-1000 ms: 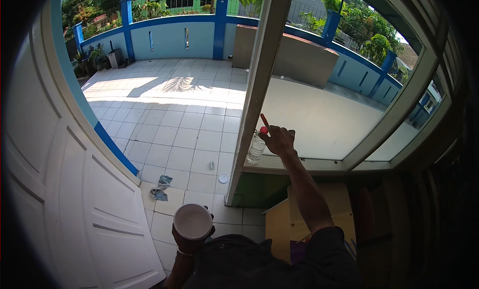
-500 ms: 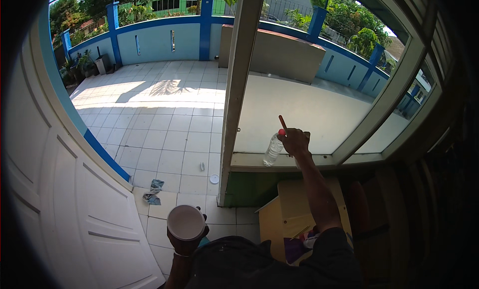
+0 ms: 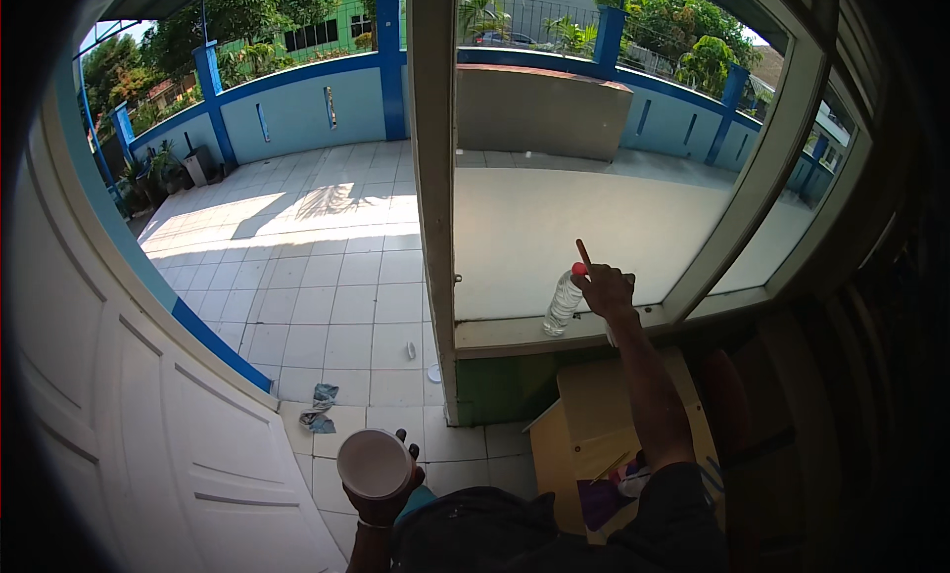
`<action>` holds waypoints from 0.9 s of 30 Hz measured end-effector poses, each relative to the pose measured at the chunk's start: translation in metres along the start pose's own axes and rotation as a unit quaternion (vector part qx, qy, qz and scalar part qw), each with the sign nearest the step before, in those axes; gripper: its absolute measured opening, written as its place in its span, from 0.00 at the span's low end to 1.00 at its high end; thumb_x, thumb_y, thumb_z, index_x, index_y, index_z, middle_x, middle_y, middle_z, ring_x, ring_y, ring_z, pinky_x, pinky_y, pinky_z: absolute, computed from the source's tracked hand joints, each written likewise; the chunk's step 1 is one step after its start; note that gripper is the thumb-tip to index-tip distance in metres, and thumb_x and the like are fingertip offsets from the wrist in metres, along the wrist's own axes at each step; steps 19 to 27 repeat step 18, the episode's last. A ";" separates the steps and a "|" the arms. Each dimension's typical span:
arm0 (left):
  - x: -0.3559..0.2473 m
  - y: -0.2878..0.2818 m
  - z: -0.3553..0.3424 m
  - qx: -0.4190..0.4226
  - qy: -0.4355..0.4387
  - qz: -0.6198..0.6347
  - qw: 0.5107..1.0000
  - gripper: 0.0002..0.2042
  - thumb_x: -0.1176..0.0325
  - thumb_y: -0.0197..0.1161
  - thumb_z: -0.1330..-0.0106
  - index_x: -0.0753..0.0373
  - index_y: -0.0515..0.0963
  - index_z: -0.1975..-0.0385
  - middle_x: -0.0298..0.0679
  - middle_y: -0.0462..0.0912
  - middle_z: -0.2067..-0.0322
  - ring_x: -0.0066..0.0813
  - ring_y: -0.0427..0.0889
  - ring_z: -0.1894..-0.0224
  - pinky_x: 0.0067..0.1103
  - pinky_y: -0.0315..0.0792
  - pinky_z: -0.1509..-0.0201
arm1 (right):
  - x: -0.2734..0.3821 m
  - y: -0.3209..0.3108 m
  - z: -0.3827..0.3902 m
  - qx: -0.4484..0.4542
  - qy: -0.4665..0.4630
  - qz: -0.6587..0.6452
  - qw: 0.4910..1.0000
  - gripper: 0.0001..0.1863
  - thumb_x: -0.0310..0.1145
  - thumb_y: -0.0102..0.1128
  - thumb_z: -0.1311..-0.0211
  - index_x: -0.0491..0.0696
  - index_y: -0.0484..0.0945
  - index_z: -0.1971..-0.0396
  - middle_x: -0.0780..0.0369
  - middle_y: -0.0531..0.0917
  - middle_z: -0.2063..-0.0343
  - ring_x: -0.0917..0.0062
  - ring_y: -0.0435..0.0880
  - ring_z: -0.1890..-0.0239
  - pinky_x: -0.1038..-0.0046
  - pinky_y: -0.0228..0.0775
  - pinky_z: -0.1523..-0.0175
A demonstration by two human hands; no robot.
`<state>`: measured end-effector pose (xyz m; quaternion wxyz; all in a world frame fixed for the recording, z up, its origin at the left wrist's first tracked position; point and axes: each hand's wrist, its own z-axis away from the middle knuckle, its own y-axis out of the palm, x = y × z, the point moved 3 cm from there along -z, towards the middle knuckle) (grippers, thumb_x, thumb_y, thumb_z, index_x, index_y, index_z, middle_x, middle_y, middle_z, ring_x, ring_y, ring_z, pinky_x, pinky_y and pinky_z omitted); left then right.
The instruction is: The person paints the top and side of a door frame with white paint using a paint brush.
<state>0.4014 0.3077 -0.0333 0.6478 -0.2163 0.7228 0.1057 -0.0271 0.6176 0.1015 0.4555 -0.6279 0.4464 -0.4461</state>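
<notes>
My left hand (image 3: 388, 504), low in the view, is closed round an open round tub (image 3: 376, 464). The tub's inside looks pale pinkish white; whether that is its contents or bare bottom I cannot tell. At the window, my right hand (image 3: 609, 291) grips a thin reddish-brown stick (image 3: 583, 251) that points up, perhaps a brush handle. Those same fingers are at the red cap of a clear plastic bottle (image 3: 562, 309) and seem to hold it. The bottle leans slightly, its base at the window sill (image 3: 505, 335); contact there is unclear.
A white panelled door (image 3: 148, 375) stands open on the left. By the doorway lie a crumpled cloth (image 3: 319, 409), a small white piece (image 3: 411, 351) and a white lid (image 3: 434, 374). Under my right arm is a wooden desk (image 3: 599, 405) with a purple item (image 3: 597, 504). A window post (image 3: 432, 207) rises centrally.
The view has turned a little. My right hand and the bottle have shifted right along the sill together. My left hand still holds the tub.
</notes>
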 end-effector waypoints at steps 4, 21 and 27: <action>0.000 0.011 -0.008 0.045 -0.055 0.116 0.991 0.41 0.59 0.73 0.36 0.57 0.57 0.26 0.47 0.74 0.29 0.39 0.75 0.30 0.36 0.69 0.27 | 0.001 -0.006 0.017 -0.039 -0.009 -0.016 0.999 0.22 0.53 0.60 0.28 0.50 0.87 0.51 0.59 0.90 0.65 0.61 0.90 0.61 0.50 0.66 0.44; 0.242 -0.089 -0.106 0.365 -0.112 -0.041 0.923 0.44 0.40 0.63 0.29 0.41 0.48 0.18 0.40 0.50 0.18 0.56 0.57 0.22 0.64 0.63 0.30 | 0.038 0.187 0.248 -0.026 0.055 -0.354 0.933 0.15 0.39 0.73 0.44 0.47 0.88 0.60 0.57 0.87 0.69 0.59 0.85 0.61 0.57 0.70 0.45; 0.242 -0.089 -0.106 0.365 -0.112 -0.041 0.923 0.44 0.40 0.63 0.29 0.41 0.48 0.18 0.40 0.50 0.18 0.56 0.57 0.22 0.64 0.63 0.30 | 0.038 0.187 0.248 -0.026 0.055 -0.354 0.933 0.15 0.39 0.73 0.44 0.47 0.88 0.60 0.57 0.87 0.69 0.59 0.85 0.61 0.57 0.70 0.45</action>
